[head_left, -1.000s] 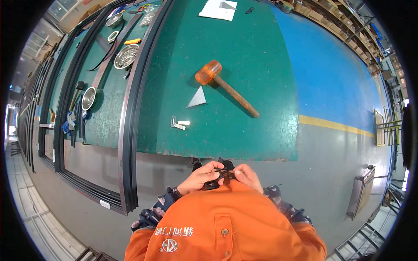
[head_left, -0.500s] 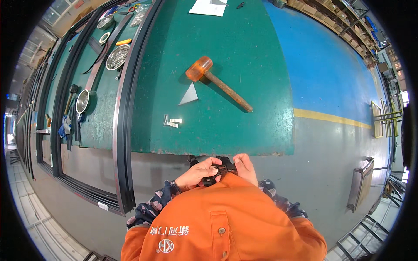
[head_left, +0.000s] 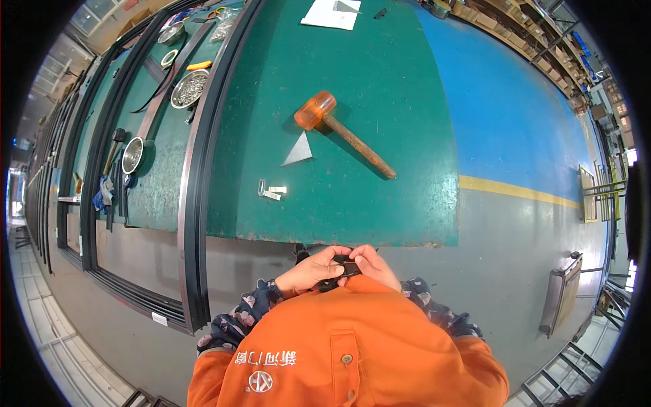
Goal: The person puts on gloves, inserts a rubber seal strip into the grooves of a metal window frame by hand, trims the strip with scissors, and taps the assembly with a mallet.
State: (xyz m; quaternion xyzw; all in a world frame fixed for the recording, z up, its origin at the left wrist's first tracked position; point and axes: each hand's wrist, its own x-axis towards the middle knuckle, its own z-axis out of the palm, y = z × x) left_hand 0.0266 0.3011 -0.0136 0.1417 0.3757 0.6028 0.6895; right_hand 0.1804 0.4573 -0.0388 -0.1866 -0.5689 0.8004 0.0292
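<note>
Close to my orange jacket, just off the near edge of the green table (head_left: 380,224), both hands are closed around a small black part (head_left: 350,269). Its exact kind is hard to make out behind the fingers. My left hand (head_left: 310,273) grips it from the left, thumb pressed on its top. On the other side my right hand (head_left: 377,266) pinches its right end. Beyond the hands, on the table, are a few small white and metal pieces (head_left: 274,193), a grey triangular plate (head_left: 298,150) and an orange-headed mallet (head_left: 317,110) with a wooden handle.
A long dark metal frame (head_left: 194,203) lies across the table's left side. Past it stand steel bowls of small hardware (head_left: 190,89), beside a black-headed hammer (head_left: 118,138). White paper (head_left: 330,15) lies at the far edge. A wheeled cart (head_left: 562,295) stands right.
My right hand has moved in over the black part, its fingers now bent closer to the left hand. The part has turned, showing a flatter face. The view has shifted slightly.
</note>
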